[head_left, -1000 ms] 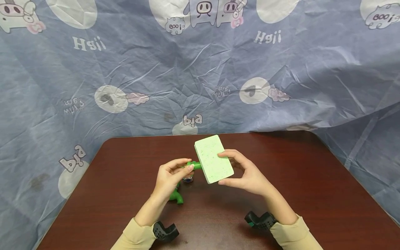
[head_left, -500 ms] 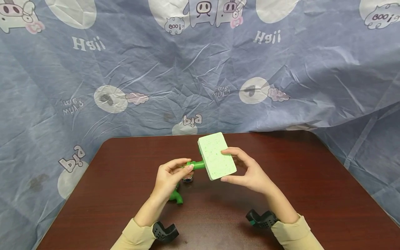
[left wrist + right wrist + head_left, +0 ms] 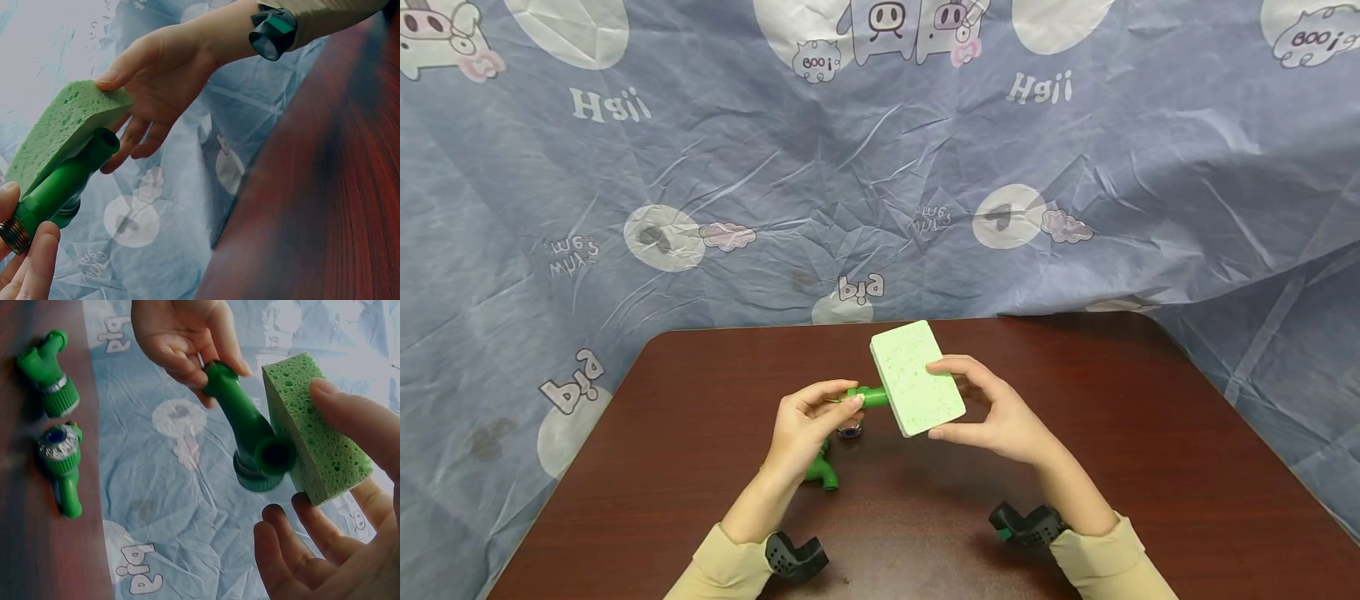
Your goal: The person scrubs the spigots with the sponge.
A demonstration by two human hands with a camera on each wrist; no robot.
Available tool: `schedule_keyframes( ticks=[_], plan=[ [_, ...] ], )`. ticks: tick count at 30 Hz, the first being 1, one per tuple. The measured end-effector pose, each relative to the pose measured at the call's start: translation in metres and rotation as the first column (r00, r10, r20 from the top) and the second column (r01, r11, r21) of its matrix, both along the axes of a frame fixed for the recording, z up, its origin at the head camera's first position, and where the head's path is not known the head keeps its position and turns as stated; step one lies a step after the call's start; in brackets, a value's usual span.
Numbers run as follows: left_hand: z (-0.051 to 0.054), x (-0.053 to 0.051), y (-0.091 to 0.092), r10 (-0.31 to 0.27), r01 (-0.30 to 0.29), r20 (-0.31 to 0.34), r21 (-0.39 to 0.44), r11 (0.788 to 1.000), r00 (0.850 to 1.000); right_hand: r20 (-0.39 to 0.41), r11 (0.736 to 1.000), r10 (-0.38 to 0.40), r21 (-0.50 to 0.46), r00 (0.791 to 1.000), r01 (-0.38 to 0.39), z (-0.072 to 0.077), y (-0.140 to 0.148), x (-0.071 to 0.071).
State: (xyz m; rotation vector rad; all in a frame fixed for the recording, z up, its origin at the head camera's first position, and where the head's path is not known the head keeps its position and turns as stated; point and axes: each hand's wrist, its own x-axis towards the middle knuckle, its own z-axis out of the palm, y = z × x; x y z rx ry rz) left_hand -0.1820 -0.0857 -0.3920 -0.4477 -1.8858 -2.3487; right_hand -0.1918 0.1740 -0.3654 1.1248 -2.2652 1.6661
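The left hand (image 3: 808,425) pinches a green plastic fitting (image 3: 874,397) by its threaded end, holding it above the table. A light green sponge (image 3: 917,379) is gripped by the right hand (image 3: 996,412) between thumb and fingers, its broad face toward the head camera. In the left wrist view the sponge (image 3: 69,125) lies along the side of the fitting (image 3: 62,187). The right wrist view shows the fitting's open outlet (image 3: 276,455) beside the sponge (image 3: 319,431); part of the fitting is hidden behind the sponge in the head view.
Two more green fittings lie on the dark red table (image 3: 700,400), partly hidden by the left hand in the head view; the right wrist view shows one forked (image 3: 47,372) and one with a silver ring (image 3: 61,465). A patterned blue cloth (image 3: 820,167) hangs behind.
The right hand with the sponge moved slightly up and right, then a little back down and left along the fitting. The left hand has stayed nearly still.
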Motion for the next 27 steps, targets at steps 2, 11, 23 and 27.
schedule_keyframes(
  ticks=[2,11,23,27],
  plan=[
    [0.000,0.000,-0.001,-0.003,0.003,0.001,0.012,1.000,1.000,0.000,1.000,-0.020,-0.008,1.000,0.020,0.000,0.003,-0.001],
    [-0.001,0.000,0.000,-0.010,0.010,-0.011,-0.006,1.000,1.000,0.000,1.000,0.023,0.007,1.000,-0.023,-0.002,-0.006,0.001],
    [0.001,-0.001,-0.002,0.002,-0.002,-0.001,0.025,1.000,1.000,0.062,0.998,0.048,-0.051,0.997,-0.045,0.001,0.003,-0.001],
    [0.000,-0.001,-0.001,-0.002,0.001,0.003,0.021,1.000,1.000,0.094,0.995,0.067,-0.082,0.993,-0.059,0.000,0.001,-0.002]
  ],
)
